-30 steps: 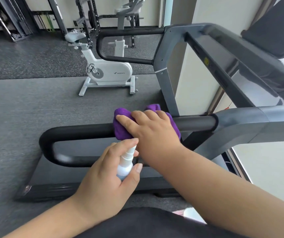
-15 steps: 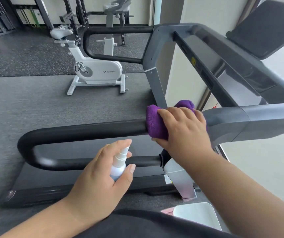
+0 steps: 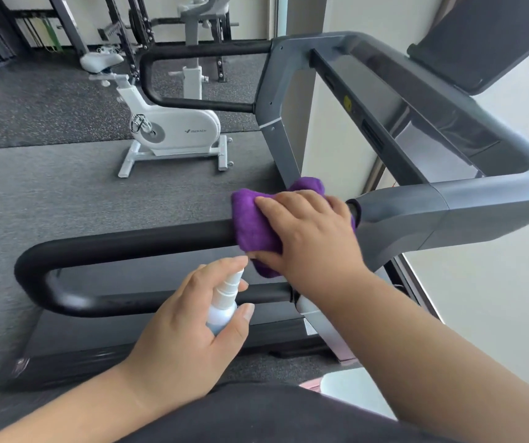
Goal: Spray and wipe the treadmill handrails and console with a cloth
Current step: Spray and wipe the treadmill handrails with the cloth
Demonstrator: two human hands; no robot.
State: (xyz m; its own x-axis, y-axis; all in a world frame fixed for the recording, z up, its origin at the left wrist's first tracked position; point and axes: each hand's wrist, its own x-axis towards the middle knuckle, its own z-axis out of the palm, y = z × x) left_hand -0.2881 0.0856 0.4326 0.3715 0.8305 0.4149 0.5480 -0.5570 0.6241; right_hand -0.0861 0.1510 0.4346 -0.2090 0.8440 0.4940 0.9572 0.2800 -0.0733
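Note:
A purple cloth (image 3: 250, 219) is wrapped over the near black handrail (image 3: 122, 244) of the treadmill, close to where the rail meets the grey frame (image 3: 416, 219). My right hand (image 3: 314, 231) grips the cloth around the rail. Below it, my left hand (image 3: 180, 324) holds a small white spray bottle (image 3: 224, 298), index finger on top of its nozzle. The far handrail (image 3: 199, 49) and the console (image 3: 416, 113) with its dark screen (image 3: 487, 33) lie beyond.
A white exercise bike (image 3: 167, 129) stands on the grey floor past the treadmill. Weight racks (image 3: 129, 24) line the back wall. The treadmill deck (image 3: 129, 340) runs under the near rail. A pale wall (image 3: 496, 298) is at the right.
My right hand slid the cloth along the near handrail to the right, up to the grey frame, then back a little leftward. The left hand kept holding the bottle below it.

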